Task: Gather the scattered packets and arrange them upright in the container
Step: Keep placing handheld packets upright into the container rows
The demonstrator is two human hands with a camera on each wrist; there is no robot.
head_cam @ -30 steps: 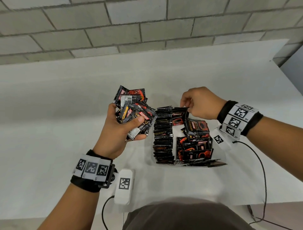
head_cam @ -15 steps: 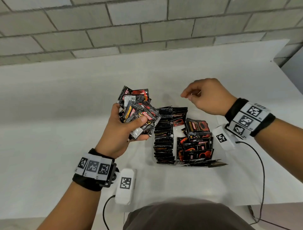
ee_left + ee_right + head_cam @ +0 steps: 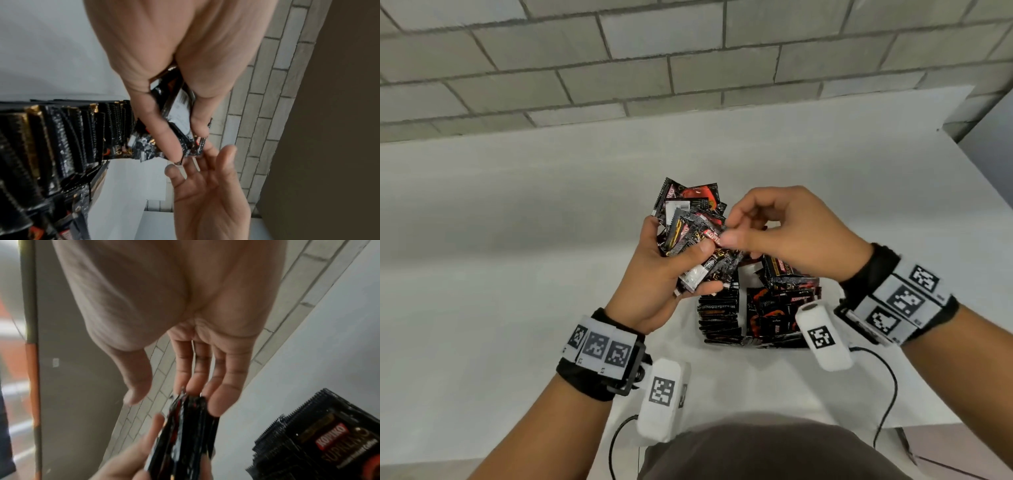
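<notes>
Left hand point(image 3: 654, 274) clamped around a fanned bundle of packets point(image 3: 690, 222), held above the table point(image 3: 482, 257) just at 10 o'clock of the container point(image 3: 832, 291). Right hand point(image 3: 784, 233) reaching in from 3 o'clock, fingers extended, fingertips point(image 3: 193, 386) touching the bundle's edge, not clearly pinching. Container already packed with upright packets point(image 3: 719, 308).

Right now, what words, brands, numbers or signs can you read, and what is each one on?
"KOPIKO": red label on a black packet standing in the container, right wrist view.
Large gold word beneath it: too blurred to read.
Barcode and fine print on the white panel of a packet in the left hand's bunch: too small to read.
Red label on the bunch's front packet: too blurred.
Square black-and-white markers on the wristbands: patterns, no text.
</notes>
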